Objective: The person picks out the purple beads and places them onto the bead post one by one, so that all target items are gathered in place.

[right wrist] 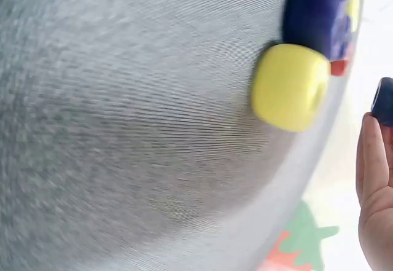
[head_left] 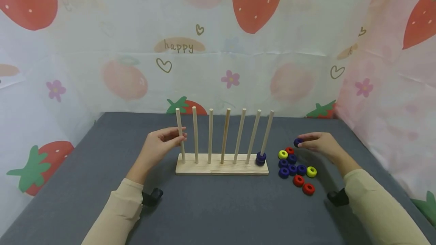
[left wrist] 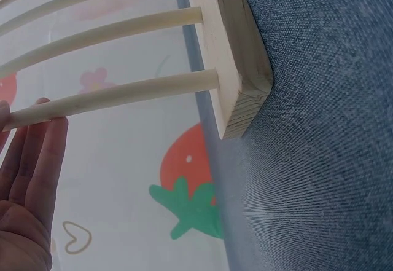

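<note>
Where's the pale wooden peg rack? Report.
Head view, lower centre: the rack, left of loose red, blue and yellow rings, left hand holding its leftmost peg.

The rack (head_left: 221, 169) stands before me on the table (head_left: 218, 211), with the backdrop (head_left: 252, 59) behind. My left hand (head_left: 156, 146) is at its leftmost peg (head_left: 178, 120); stacked rings (head_left: 260, 161) sit at the foot of the rightmost peg (head_left: 268, 127). Right of the rack lie loose rings (head_left: 292, 172); near their far end, my right hand (head_left: 323, 146) has another ring (head_left: 296, 142) between its fingers.
</note>
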Tool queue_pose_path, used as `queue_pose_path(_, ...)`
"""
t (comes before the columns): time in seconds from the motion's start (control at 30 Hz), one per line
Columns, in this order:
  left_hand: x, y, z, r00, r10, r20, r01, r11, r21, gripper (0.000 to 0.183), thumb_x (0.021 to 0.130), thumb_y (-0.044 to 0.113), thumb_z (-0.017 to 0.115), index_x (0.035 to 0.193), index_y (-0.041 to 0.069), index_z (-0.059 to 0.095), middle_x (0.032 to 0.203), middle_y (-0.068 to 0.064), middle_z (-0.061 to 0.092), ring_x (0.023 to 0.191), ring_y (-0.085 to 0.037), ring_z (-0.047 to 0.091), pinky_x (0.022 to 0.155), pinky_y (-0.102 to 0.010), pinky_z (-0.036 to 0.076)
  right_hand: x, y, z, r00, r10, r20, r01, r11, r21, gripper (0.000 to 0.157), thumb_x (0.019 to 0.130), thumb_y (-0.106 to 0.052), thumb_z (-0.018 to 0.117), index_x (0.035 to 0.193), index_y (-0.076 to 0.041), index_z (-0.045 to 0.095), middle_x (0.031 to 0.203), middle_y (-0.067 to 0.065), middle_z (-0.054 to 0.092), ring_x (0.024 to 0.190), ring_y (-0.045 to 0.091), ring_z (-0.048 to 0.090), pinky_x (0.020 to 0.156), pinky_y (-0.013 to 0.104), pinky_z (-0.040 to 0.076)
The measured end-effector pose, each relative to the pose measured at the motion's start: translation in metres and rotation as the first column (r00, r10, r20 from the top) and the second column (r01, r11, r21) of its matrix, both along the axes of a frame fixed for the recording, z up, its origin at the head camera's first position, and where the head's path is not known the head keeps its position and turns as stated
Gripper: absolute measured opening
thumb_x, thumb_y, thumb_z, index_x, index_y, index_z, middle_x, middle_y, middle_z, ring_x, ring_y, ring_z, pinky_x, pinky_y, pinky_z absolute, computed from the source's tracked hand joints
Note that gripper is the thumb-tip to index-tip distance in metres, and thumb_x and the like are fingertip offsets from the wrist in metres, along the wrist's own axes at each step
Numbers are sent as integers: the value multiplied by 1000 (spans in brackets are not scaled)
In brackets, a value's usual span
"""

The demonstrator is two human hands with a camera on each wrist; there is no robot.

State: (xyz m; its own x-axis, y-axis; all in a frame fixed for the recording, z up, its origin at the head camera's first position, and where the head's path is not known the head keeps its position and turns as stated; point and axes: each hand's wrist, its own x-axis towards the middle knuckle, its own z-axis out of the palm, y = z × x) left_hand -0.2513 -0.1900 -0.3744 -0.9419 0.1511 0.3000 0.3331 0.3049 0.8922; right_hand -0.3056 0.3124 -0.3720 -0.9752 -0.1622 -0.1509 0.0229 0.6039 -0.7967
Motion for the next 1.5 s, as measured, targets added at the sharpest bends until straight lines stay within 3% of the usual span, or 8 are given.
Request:
queue_pose_path(0.23, -1, 0, 1, 1000, -7, -2, 7, 1000, 11, 38, 95, 15, 68, 130, 2, 65, 119, -27, 69, 101, -14, 73, 88, -33, 62, 6, -11, 23, 999, 22, -37, -22, 1000, -6, 62, 91, -36, 73, 139, -1, 56, 141, 20, 57, 97, -6, 63, 104, 37, 54)
queue_pose_path(0.47, -1, 0, 0, 1000, 3, -5, -3, 1000, 3, 37, 95, 15, 68, 130, 2, 65, 118, -24, 70, 101, -16, 73, 90, -41, 61, 8, -21, 40, 998, 41, -48, -41, 999, 12, 62, 89, -39, 75, 138, -5, 58, 133, 11, 63, 97, -6, 62, 96, 25, 57)
queue_pose_path(0.63, -1, 0, 0, 1000, 6, -7, -6, 1000, 4, 37, 95, 15, 69, 129, 2, 66, 118, -25, 70, 99, -10, 73, 90, -42, 61, 10, -31, 52, 995, 67, -77, -64, 997, 35, 60, 90, -40, 74, 137, -6, 59, 131, 11, 64, 100, -1, 63, 102, 37, 55)
queue_pose_path(0.8, 0, 0, 1, 1000, -2, -4, 2, 1000, 1, 38, 95, 16, 69, 130, 2, 65, 117, -22, 71, 98, -7, 72, 89, -34, 61, 12, -36, 62, 994, 72, -87, -69, 997, 28, 59, 89, -40, 74, 136, -7, 60, 134, 12, 63, 102, 1, 63, 106, 45, 52)
queue_pose_path(0.93, -1, 0, 0, 1000, -5, 1, 5, 1000, 5, 38, 95, 16, 69, 130, 2, 65, 118, -24, 71, 102, -16, 73, 89, -33, 62, 13, -38, 70, 994, 69, -88, -67, 997, 25, 58, 90, -40, 74, 136, -7, 60, 136, 10, 63, 102, -3, 62, 104, 38, 54)
queue_pose_path(1.1, -2, 1, -1, 1000, -9, 7, 9, 1000, 7, 38, 94, 16, 69, 130, 2, 65, 119, -26, 69, 101, -15, 73, 88, -32, 62, 15, -40, 81, 993, 76, -95, -73, 997, 33, 59, 91, -40, 73, 138, -7, 59, 135, 6, 63, 99, -8, 62, 100, 27, 56)
queue_pose_path(1.33, 0, 0, 1, 1000, -6, 8, 6, 1000, 5, 39, 94, 18, 70, 130, 4, 66, 118, -20, 72, 106, -25, 72, 90, -41, 61, 16, -45, 97, 992, 80, -99, -81, 997, -2, 60, 90, -38, 74, 138, -6, 59, 128, -6, 65, 100, -8, 63, 95, 17, 54)
queue_pose_path(1.5, 0, 0, 2, 1000, -7, 18, 7, 1000, -1, 39, 94, 19, 70, 130, 4, 66, 118, -20, 72, 103, -19, 73, 90, -38, 61, 18, -48, 107, 990, 84, -109, -86, 996, -19, 57, 90, -36, 74, 136, -5, 60, 116, -17, 67, 101, -6, 64, 95, 16, 54)
